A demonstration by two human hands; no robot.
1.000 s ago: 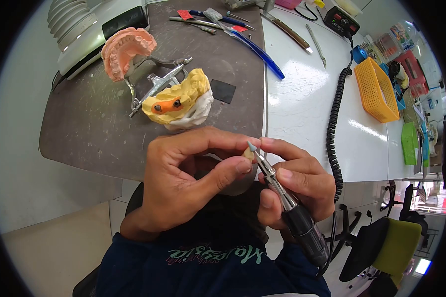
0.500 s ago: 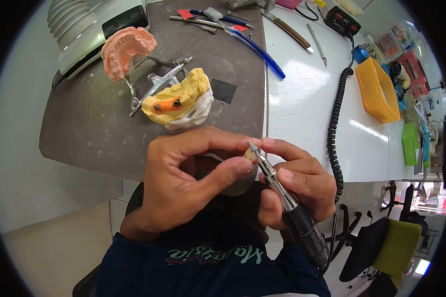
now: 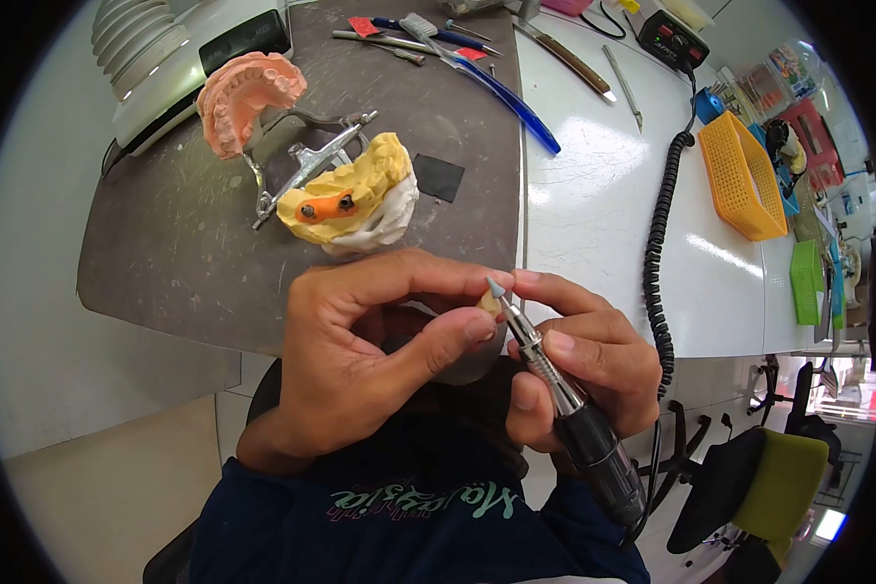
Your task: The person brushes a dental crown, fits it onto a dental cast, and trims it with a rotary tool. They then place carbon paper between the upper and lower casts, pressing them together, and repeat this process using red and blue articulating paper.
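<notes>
Between the thumb and index finger of my left hand (image 3: pixel 380 336) is a small cream-coloured dental crown (image 3: pixel 491 304), partly hidden by the fingertips. My right hand (image 3: pixel 599 365) grips a dental handpiece (image 3: pixel 594 453) like a pen. Its pale grey conical tip (image 3: pixel 496 288) is at the crown; whether they touch is hard to tell. Beyond my left hand, a yellow and white dental cast (image 3: pixel 360 200) with an orange patch and two dark metal posts sits on a metal articulator (image 3: pixel 311 167). A pink upper cast (image 3: pixel 243 102) is fixed to the articulator's other arm.
A blue toothbrush (image 3: pixel 501 97) and several slim tools lie at the back. A black square (image 3: pixel 439 178) is beside the cast. The coiled black cord (image 3: pixel 657 253) runs down from a control box (image 3: pixel 672 41). At right stand a yellow basket (image 3: pixel 740 180) and a green chair (image 3: pixel 774 487).
</notes>
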